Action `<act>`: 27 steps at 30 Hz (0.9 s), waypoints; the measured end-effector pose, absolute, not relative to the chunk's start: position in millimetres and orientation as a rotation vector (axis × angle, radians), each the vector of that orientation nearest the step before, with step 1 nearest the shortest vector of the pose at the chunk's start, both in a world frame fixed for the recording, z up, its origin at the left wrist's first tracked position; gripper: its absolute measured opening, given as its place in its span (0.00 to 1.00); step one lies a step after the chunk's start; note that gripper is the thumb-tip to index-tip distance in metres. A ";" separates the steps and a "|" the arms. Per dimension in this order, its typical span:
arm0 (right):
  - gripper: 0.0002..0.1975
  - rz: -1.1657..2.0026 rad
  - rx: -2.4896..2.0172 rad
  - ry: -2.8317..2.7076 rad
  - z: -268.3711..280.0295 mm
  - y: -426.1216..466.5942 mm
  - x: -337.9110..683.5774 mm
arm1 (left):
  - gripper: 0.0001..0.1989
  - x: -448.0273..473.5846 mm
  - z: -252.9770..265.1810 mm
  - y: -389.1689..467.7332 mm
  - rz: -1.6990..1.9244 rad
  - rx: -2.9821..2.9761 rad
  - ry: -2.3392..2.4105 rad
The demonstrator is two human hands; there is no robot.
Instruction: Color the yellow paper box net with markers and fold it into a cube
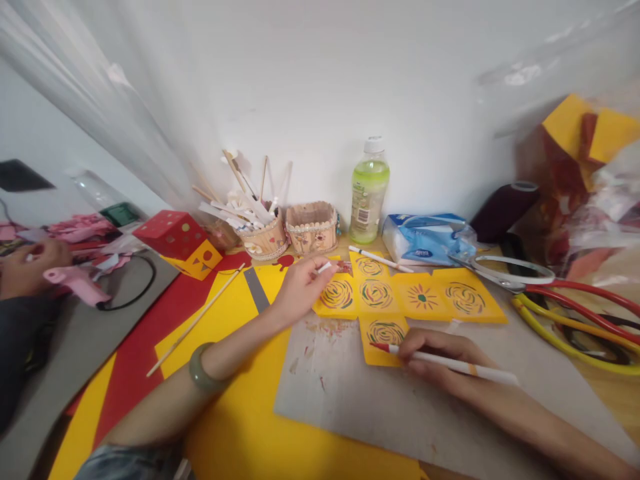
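My right hand [443, 357] is closed around a white marker [465, 369] with a red tip. That tip is at the lowest square of a yellow cross-shaped paper cutout [400, 298], whose squares carry ringed dashes and a sunburst in red and green. At the cutout's left end, my left hand [304, 288] pinches a small white piece that looks like a marker cap [324, 267]. Another white marker [381, 259] lies across the cutout's upper square. Under the cutout is a grey board [320, 393] with paint smudges.
Along the wall stand a cup of sticks [263, 240], an open basket [313, 230], a green drink bottle [369, 193] and a tissue pack [425, 240]. Scissors [540, 283] lie right. Left are a red-yellow box [180, 240], a wooden stick [197, 320], a pink glue gun [77, 285] and another person's hand [30, 263].
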State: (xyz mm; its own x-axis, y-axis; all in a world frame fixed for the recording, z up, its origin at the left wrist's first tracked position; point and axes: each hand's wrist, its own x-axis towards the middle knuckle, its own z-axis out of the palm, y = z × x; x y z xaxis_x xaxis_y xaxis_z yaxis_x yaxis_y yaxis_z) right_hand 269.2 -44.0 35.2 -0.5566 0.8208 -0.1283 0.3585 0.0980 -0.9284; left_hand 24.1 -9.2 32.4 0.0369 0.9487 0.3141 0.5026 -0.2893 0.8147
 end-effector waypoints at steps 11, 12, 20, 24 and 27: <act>0.20 1.021 -1.428 -1.812 49.3 -34.5 289.1 | 0.13 72.1 24.3 -81.6 0.828 3.205 0.889; 0.21 1.006 -1.459 -1.813 51.9 -33.7 289.4 | 0.13 73.4 22.4 -83.1 0.783 3.222 0.877; 0.12 1.272 -1.229 -1.860 48.5 -25.1 275.6 | 0.12 75.3 14.0 -84.1 0.829 3.333 0.756; 0.13 1.274 -1.181 -1.896 33.8 -23.2 268.5 | 0.12 75.7 12.5 -83.8 0.871 3.325 0.732; 0.13 1.221 -1.196 -1.930 28.5 -22.7 266.9 | 0.11 76.0 13.0 -82.9 0.911 3.337 0.697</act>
State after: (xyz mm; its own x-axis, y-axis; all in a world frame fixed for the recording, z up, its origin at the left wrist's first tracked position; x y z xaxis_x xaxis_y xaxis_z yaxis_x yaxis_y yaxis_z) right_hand 266.9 -22.7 28.5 -0.4477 0.8942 -0.0054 0.3880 0.1888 -0.9021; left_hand 76.0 -82.9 13.0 0.7963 0.2623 0.5450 0.4575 -0.8506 -0.2591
